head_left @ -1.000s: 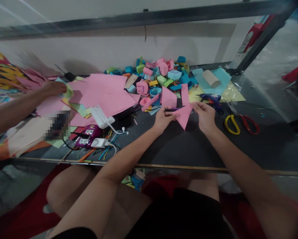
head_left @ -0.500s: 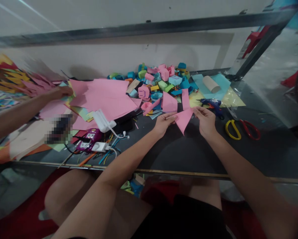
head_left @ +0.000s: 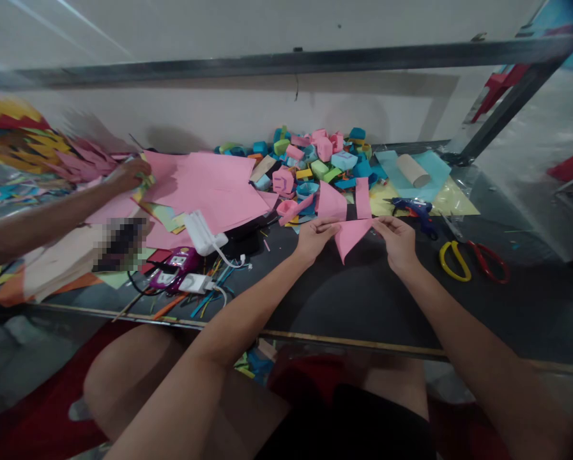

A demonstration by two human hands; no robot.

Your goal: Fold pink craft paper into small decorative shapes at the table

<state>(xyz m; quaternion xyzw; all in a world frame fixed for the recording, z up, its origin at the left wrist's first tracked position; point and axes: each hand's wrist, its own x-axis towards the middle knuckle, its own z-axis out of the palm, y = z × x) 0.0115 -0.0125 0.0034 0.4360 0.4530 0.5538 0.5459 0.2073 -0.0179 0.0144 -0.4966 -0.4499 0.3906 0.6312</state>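
Observation:
A pointed piece of pink paper (head_left: 351, 237) is stretched between my hands above the dark table. My left hand (head_left: 315, 239) pinches its left corner, and my right hand (head_left: 395, 239) pinches the right corner. Its tip points down toward me. Just behind it lie a curved pink paper piece (head_left: 331, 201) and a narrow pink strip (head_left: 363, 197). To the right of my right hand are a blue glue gun (head_left: 416, 211) and scissors with one yellow and one red handle (head_left: 455, 260).
Small folded paper pieces (head_left: 322, 153) are heaped at the back. Large pink sheets (head_left: 209, 185) lie left of them, near another person's hand (head_left: 131, 176). A purple power strip (head_left: 174, 269) with cables sits front left. A cardboard tube (head_left: 413, 170) rests on blue paper at right.
The pink paper's lower tip has swung slightly left, and its upper edge now runs flatter between my fingers. The whole view has shifted a little. Both hands keep their pinch.

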